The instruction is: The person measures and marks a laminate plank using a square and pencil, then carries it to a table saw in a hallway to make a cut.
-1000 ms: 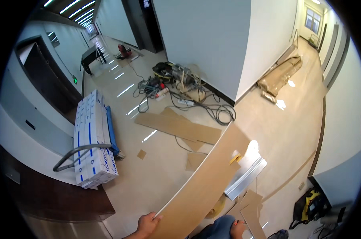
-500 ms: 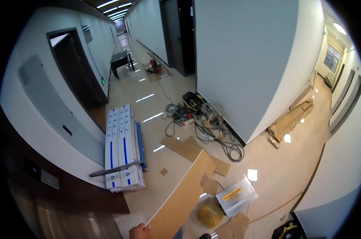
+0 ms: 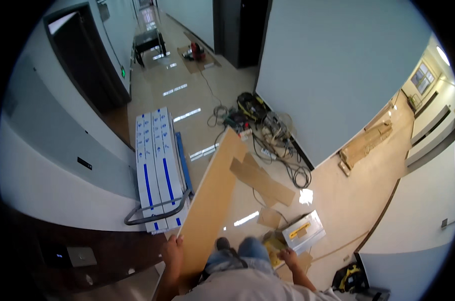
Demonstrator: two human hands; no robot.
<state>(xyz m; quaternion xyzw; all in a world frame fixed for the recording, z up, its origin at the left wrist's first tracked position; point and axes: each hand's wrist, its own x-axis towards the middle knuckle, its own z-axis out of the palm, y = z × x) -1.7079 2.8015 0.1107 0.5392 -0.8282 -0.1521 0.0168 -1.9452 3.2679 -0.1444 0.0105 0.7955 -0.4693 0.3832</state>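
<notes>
My left hand (image 3: 173, 248) is closed on the near left edge of a long light-brown wooden board (image 3: 207, 205). The board slants up and away from me, its far end close to the tangle of cables. My right hand (image 3: 288, 257) hangs low on the right, fingers loosely bent, with nothing seen in it. Close by are a silver box (image 3: 311, 224) with a yellow handle and a yellowish rounded thing (image 3: 273, 248), partly covered by my leg and hand. Flat cardboard pieces (image 3: 265, 183) lie on the floor to the board's right.
Long white cartons (image 3: 154, 145) lie on a blue cart (image 3: 183, 163) with a dark handle (image 3: 159, 217) at left. Cables (image 3: 300, 175) and tool bags (image 3: 252, 106) sit by the wall corner. Down the corridor are a black table (image 3: 148, 41) and a red tool (image 3: 196, 51).
The board's far end has risen in view toward the cables, and my left hand with it. My right hand, legs and torso have come into view. The view has tilted downward.
</notes>
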